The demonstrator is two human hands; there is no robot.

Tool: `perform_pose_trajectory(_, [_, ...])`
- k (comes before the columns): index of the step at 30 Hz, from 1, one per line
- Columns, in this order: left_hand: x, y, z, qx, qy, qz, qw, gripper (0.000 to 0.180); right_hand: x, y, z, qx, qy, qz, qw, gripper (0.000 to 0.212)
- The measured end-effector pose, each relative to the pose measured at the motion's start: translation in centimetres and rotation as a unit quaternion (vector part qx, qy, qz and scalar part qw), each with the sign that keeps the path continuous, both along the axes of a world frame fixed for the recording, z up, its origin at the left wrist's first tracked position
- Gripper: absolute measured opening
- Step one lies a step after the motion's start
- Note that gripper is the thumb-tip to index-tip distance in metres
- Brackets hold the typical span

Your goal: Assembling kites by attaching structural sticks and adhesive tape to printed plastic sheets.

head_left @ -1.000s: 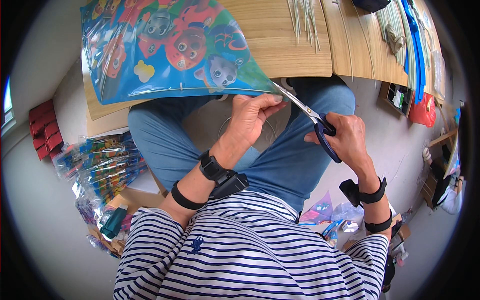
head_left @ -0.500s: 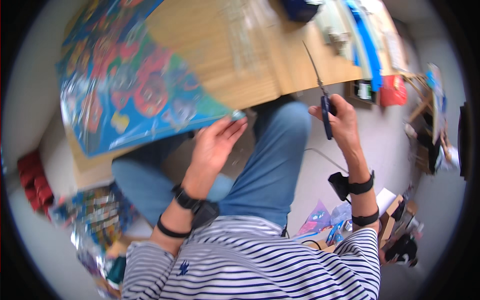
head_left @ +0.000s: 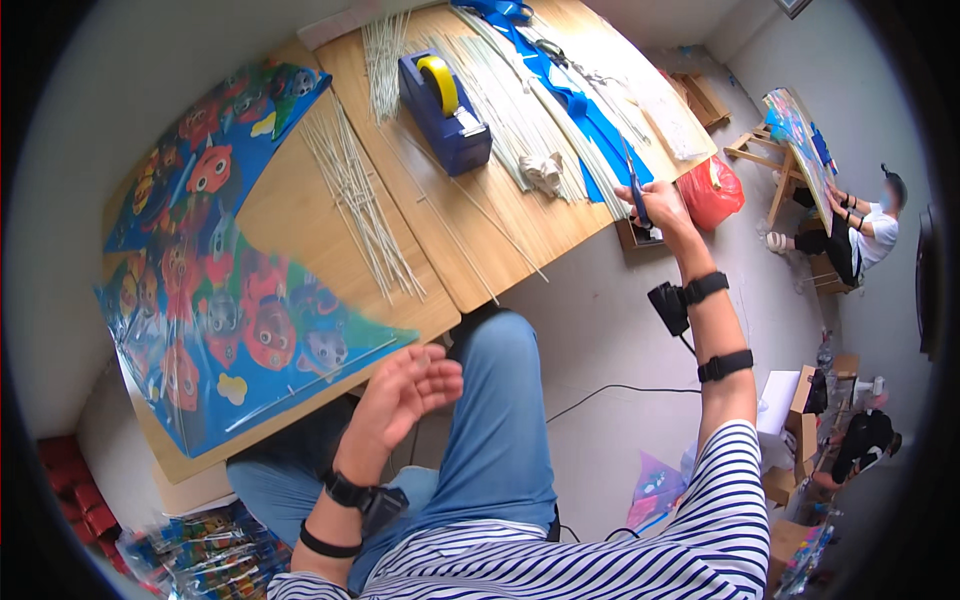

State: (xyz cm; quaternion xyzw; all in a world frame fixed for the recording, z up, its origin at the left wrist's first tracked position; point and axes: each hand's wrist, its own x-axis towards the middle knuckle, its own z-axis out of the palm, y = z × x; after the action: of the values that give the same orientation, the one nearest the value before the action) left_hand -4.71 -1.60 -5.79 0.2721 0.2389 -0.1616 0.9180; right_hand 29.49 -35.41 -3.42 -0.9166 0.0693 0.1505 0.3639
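R hand (head_left: pixel 655 205) is closed round the handles of dark scissors (head_left: pixel 634 188), out at the far R edge of the wooden table (head_left: pixel 300 215), by the blue strips (head_left: pixel 575 95). Scissors' long axis runs away from the body, blades pointing up toward the far side, over the strips. L hand (head_left: pixel 405 390) is open & empty, fingers loosely curled, above the knee, just R of the colourful kite sheet (head_left: pixel 225 300), not touching it. Kite's long axis runs near-to-far along the table's L side, its corner pointing at the L hand, so L hand is much nearer it; scissors well apart to the R
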Motion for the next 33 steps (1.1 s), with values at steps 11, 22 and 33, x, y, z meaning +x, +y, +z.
perform_pose_trajectory(11, [-6.0,3.2,2.2,0.170,0.024,0.080,0.982,0.028,14.8,-6.9,-4.9,-0.189,-0.206,-0.143,0.949,0.039])
perform_pose_trajectory(22, [-5.7,5.4,2.8,0.301,0.057,0.207,0.929,0.025,15.0,-4.5,-7.3,-0.281,-0.229,-0.146,0.920,0.040])
perform_pose_trajectory(33, [-6.7,6.2,3.0,0.485,0.089,0.208,0.845,0.019,13.7,-4.1,-8.0,-0.354,-0.353,-0.045,0.865,0.031])
